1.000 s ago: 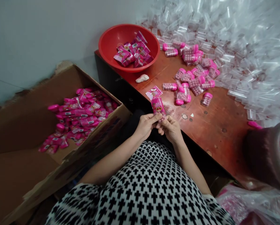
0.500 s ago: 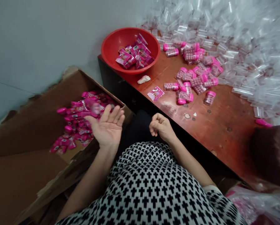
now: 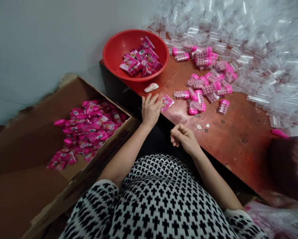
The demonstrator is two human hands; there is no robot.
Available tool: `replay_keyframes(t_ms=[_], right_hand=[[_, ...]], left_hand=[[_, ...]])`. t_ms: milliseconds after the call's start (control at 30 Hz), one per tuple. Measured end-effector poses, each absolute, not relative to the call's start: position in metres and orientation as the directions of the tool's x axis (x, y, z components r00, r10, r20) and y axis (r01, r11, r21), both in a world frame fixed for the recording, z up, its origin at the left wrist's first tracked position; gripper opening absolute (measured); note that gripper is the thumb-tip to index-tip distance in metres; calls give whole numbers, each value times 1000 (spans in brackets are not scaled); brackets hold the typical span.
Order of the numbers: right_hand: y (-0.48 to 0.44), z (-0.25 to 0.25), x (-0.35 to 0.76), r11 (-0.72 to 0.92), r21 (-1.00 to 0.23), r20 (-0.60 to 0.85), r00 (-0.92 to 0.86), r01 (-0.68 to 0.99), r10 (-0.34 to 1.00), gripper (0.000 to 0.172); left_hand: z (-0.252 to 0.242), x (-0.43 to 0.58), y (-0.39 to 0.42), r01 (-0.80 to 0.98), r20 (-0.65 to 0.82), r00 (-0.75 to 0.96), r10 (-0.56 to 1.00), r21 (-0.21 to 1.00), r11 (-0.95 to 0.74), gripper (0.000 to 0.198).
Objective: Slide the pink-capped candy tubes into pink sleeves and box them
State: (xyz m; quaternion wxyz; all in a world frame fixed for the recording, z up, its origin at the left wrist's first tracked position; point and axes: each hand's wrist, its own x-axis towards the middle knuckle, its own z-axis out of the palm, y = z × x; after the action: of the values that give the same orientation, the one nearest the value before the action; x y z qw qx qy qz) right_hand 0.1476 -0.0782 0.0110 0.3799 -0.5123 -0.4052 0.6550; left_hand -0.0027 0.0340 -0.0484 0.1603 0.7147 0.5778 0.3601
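My left hand (image 3: 151,110) is over the table's near edge, fingers stretched out and apart. Its thumb side touches or nearly touches a flat pink printed wrapper (image 3: 167,103) lying on the table. Just beyond the fingertips is a small crumpled white lump (image 3: 151,87). My right hand (image 3: 185,137) hovers in front of the edge, fingers curled in with the thumb against them; nothing shows in it. Beyond the wrapper lie several clear bottles (image 3: 181,95) with pink caps and small pink balls inside.
A red basin (image 3: 109,63) holding pink wrappers stands at the table's back left corner. Left of me, an open cardboard box (image 3: 19,146) contains many pink-wrapped bottles (image 3: 94,124). Empty clear tubes (image 3: 263,66) are heaped across the table's far side. A dark round object (image 3: 288,166) stands at right.
My left hand has swung from above the box, palm up, to the table beside the wrapper, palm down. A blurred pink thing near it over the box is gone. My right hand shifted slightly right.
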Motion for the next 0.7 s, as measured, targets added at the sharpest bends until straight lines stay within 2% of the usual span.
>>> replay_keyframes(t_ms=[100, 333, 400, 500, 567, 700], right_hand=[[-67, 13, 152, -335, -941, -320, -185, -53, 929, 35], [-53, 23, 150, -206, -978, -201, -175, -10, 964, 33], [-57, 22, 149, -211, -977, -208, -166, -3, 964, 33], [-65, 18, 146, -253, -967, -249, -158, -5, 955, 34], [-69, 15, 144, -285, -959, -280, -155, -8, 947, 35], [-73, 11, 141, -310, -950, -303, -162, -19, 939, 34]], left_hand=[[-49, 0, 31, 685, 346, 33, 938, 676, -274, 20], [-44, 0, 34, 685, 391, 21, 920, 664, -298, 24], [-38, -6, 42, 707, 396, -5, 918, 651, -276, 28], [-33, -15, 65, 782, 383, -112, 917, 603, -156, 38], [-35, -19, 82, 815, 359, -145, 922, 572, -95, 38], [-42, -25, 96, 821, 361, -98, 927, 557, -129, 36]])
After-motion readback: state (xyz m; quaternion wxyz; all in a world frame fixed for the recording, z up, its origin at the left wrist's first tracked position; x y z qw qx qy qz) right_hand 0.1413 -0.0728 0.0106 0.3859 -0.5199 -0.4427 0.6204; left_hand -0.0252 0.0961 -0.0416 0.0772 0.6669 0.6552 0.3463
